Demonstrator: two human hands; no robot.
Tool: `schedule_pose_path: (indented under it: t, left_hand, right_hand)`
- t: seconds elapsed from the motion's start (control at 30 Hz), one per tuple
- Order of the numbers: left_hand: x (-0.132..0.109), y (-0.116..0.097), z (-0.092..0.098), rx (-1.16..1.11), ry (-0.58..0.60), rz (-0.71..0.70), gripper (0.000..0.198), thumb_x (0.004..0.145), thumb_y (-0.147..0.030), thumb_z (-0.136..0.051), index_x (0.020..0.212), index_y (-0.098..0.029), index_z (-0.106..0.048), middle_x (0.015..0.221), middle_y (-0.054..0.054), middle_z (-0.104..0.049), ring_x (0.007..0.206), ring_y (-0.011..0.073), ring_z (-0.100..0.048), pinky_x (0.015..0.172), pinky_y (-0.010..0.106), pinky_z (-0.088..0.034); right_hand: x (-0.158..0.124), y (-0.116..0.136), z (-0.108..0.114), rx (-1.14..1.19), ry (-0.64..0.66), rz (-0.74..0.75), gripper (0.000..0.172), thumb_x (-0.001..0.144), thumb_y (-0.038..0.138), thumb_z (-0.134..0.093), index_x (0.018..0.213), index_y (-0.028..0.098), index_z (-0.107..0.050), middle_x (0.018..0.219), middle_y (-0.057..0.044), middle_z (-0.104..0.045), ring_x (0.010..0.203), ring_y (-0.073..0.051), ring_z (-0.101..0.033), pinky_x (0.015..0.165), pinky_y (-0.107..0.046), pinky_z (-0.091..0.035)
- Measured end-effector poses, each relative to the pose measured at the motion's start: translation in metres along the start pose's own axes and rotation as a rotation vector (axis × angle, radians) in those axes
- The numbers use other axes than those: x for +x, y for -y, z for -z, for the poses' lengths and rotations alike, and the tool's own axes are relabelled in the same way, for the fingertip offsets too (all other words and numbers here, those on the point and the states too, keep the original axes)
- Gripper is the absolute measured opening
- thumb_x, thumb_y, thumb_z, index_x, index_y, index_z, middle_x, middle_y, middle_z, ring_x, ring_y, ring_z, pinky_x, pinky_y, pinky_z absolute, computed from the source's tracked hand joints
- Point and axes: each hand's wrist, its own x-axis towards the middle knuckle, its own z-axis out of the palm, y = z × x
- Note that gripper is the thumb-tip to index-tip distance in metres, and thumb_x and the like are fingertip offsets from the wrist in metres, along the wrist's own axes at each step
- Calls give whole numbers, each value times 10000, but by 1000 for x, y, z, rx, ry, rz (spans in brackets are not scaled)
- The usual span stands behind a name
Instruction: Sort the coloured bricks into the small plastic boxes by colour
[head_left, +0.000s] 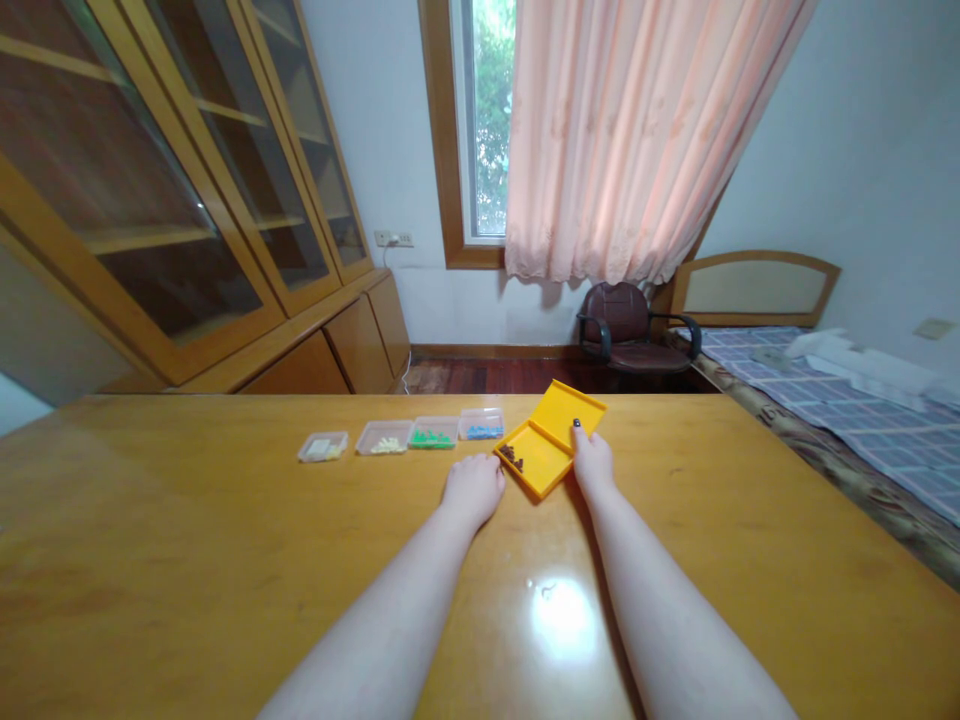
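An open yellow hinged plastic box [547, 442] lies on the honey-coloured wooden table [187, 520], just beyond my hands. A small heap of brown pieces [511, 458] sits in its near corner. My right hand [592, 462] rests against the box's right side, its fingertips closed on a small dark piece [577, 424]. My left hand [474, 490] lies palm down on the table, holding nothing, close to the box's left corner. Several small clear trays stand in a row to the left, with cream [322, 446], pale yellow [383, 440], green [433, 436] and blue [481, 428] contents.
A wooden cabinet with glass doors [187, 220] stands beyond the table at the left. At the back are a curtained window [637, 140] and a dark leather chair [626, 330]. A bed with a checked cover [847, 420] runs along the right side.
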Motion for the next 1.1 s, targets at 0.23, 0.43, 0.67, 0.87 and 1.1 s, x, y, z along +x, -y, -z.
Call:
schedule_pose_path:
  t: [0.23,0.43,0.67,0.87,1.1]
  left_hand:
    - [1,2,-3,-11,-14,30,263,858,-310,-352,987,-160,-525,945,117,-614,887,239,-582,763,365,-425]
    - [4,4,-7,-17,-33,10,235,860,-301,-348,967,-170,-511,928,110,-621,859,241,-591,739,366,-426]
    - [4,4,-6,-24,-20,15,259,879,-311,-314,972,-172,-512,937,114,-621,863,238,-591,744,366,-423]
    - [5,4,-6,-25,10,24,295,891,-330,-288,989,-170,-515,955,123,-619,879,238,-591,757,367,-426]
    - [6,3,-5,1,-12,36,285,887,-279,-276,945,-153,-525,906,127,-629,842,256,-605,710,382,-448]
  right_hand:
    - [3,-5,-1,6,-10,-19,497,683,577,-526,827,116,-643,853,-122,-685,753,-254,-636,616,-304,-474]
    - [3,-6,-1,-3,-7,-8,500,687,577,-525,843,119,-650,856,-122,-686,780,-253,-632,638,-298,-472]
    - [2,-3,0,-27,10,5,489,694,568,-525,824,112,-647,864,-130,-685,786,-254,-632,647,-295,-470]
    - [6,-9,-3,27,19,-2,517,670,587,-536,846,112,-641,877,-126,-686,784,-251,-636,629,-289,-477]
    - [5,-7,-1,-14,24,0,503,682,577,-528,834,113,-648,863,-129,-687,793,-257,-636,644,-293,-477]
